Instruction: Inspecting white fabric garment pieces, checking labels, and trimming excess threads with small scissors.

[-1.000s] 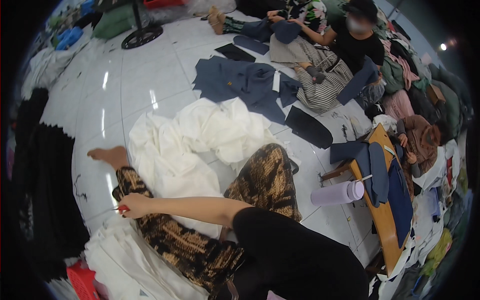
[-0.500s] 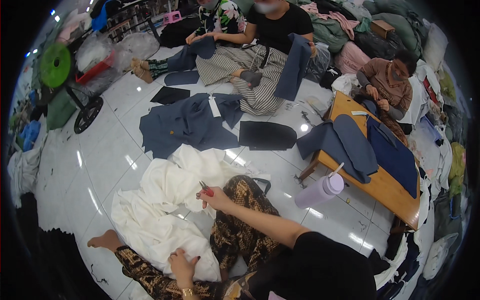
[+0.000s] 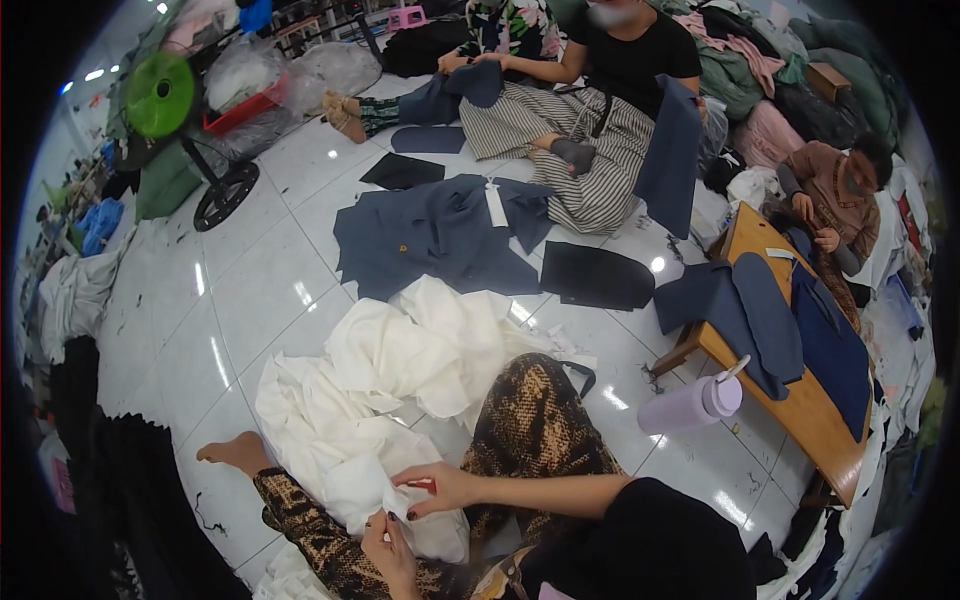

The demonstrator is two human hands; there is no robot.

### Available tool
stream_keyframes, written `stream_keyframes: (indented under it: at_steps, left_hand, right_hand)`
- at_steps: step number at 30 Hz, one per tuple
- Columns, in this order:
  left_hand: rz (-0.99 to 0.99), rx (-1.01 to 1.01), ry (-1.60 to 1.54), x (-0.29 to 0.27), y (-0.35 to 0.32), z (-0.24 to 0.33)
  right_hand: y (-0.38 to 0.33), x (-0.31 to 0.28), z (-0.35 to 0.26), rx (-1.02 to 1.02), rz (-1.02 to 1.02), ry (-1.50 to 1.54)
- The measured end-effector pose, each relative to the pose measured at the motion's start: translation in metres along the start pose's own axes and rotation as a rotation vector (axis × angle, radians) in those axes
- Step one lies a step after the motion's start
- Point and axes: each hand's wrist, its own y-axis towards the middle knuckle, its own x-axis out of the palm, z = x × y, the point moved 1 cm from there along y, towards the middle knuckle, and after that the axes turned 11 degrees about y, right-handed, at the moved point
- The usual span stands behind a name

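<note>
A long heap of white fabric [image 3: 400, 345] lies on the floor between my legs and runs up into my lap. My left hand [image 3: 390, 552] is closed, pinching a fold of it at the near end. Right beside it, my right hand [image 3: 452, 488] is closed around small red-handled thread snips [image 3: 424, 486], its fingertips at the same fold. Most of the snips is hidden by the fingers, so their blades do not show clearly.
A lavender tumbler [image 3: 690, 402] stands right of my knee, near a wooden bench [image 3: 742, 240] with blue-grey cloth pieces. Dark blue-grey fabric [image 3: 430, 235] and a black piece [image 3: 598, 275] lie ahead. Several people sit sewing or handling cloth. A green fan [image 3: 160, 95] stands far left.
My right hand, holding the snips, has come down and back to my left hand. My left hand, earlier spread on the white fabric, now pinches a fold. The view has shifted slightly.
</note>
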Motion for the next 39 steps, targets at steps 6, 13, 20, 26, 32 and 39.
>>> stream_keyframes:
  at_steps: [6, 13, 20, 26, 32, 39]
  left_hand:
    - [0.164, -0.053, -0.147, 0.002, -0.01, 0.02]
    - [0.154, 0.136, -0.022, 0.018, -0.011, 0.025]
    - [0.111, 0.133, 0.175, 0.035, -0.016, 0.019]
    - [0.111, 0.135, 0.264, 0.026, -0.01, 0.019]
    - [0.331, 0.227, 0.308, 0.016, -0.013, 0.027]
    - [0.142, -0.079, -0.168, 0.008, -0.013, 0.024]
  right_hand:
    - [0.009, 0.019, -0.025, 0.287, 0.14, 0.418]
    - [0.007, 0.002, -0.031, 0.081, 0.237, 0.194]
    - [0.014, -0.024, -0.089, 0.079, 0.613, 0.34]
    - [0.02, -0.055, -0.129, -0.147, 0.66, 0.46]
    - [0.026, -0.063, -0.131, -0.146, 0.758, 0.415]
    - [0.018, -0.053, -0.099, -0.098, 0.586, -0.518]
